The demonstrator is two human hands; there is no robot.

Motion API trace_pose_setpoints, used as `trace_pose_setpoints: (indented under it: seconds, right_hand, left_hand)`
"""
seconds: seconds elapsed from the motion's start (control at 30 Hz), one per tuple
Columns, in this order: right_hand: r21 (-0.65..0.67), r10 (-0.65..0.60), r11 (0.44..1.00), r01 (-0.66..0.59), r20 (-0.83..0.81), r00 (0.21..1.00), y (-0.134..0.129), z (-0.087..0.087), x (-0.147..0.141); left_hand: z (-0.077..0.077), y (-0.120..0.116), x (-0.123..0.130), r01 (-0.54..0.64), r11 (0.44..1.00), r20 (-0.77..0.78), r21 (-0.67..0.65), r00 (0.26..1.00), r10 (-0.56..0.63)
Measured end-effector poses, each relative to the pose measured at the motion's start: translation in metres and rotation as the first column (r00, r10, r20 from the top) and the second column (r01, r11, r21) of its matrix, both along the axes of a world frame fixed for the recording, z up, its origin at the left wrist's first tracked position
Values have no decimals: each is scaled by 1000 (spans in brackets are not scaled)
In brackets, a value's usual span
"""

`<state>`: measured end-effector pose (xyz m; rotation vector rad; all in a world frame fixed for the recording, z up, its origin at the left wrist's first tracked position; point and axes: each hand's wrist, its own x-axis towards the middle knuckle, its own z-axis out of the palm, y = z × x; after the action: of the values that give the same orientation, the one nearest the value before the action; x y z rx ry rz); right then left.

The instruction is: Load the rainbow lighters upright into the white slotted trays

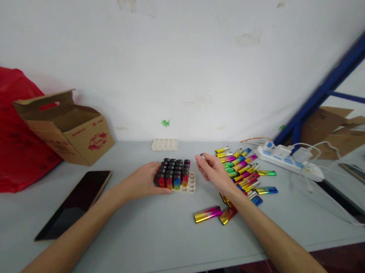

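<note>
Well, from where I stand, the left hand [147,179] clasps the left side of the upright lighters [176,181] in a pale tray [192,182] on the tabletop [151,237]. Near the tray's right edge, the right hand [211,168] pinches a small, mostly hidden item [202,155]; loose lighters [241,164] lie heaped beside it.

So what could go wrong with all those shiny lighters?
The upright lighters could tip if the left hand, curled beside them, jerks the pale tray. The right hand, close to the loose pile, might scatter it. Some might slide against the white power strip.
</note>
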<state>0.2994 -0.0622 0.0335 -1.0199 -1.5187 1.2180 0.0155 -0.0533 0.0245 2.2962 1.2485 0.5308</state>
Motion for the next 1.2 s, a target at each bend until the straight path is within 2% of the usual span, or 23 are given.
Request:
trace_pose_setpoints:
  seconds: [0.13, 0.37, 0.47, 0.8, 0.93, 1.0, 1.1, 1.2]
  right_hand:
    - [114, -78, 991, 64, 121, 990, 0, -5, 2]
    - [94, -115, 990, 104, 117, 986, 3, -13, -1]
    - [131, -114, 987, 94, 154, 981, 2, -12, -1]
    - [297, -27, 953, -65, 294, 956, -7, 3, 6]
    - [488, -29, 859, -151, 341, 940, -11, 9, 8]
    - [537, -14, 820, -198, 365, 931, -12, 10, 7]
    - [526, 37, 810, -261, 398, 917, -13, 7, 6]
    - [463, 83, 834, -299, 432, 898, -12, 2, 5]
  left_hand:
    - [2, -1, 0, 11, 1000, 3, 5, 1000, -11]
    - [-3, 2, -2, 20, 1000, 1, 4, 1000, -20]
    - [-5, 3, -2, 35, 999, -3, -12, 999, -35]
    - [-2, 1, -1, 53, 998, -17, 23, 998, -53]
    - [-4, 0, -2, 51, 998, -15, 35, 999, -51]
    - [-5, 0, -3, 48, 998, -21, 40, 999, -47]
    - [-7, 1, -4, 49, 998, -25, 44, 999, -48]
    - [-8, 2, -4, 49, 998, -28, 38, 998, -48]
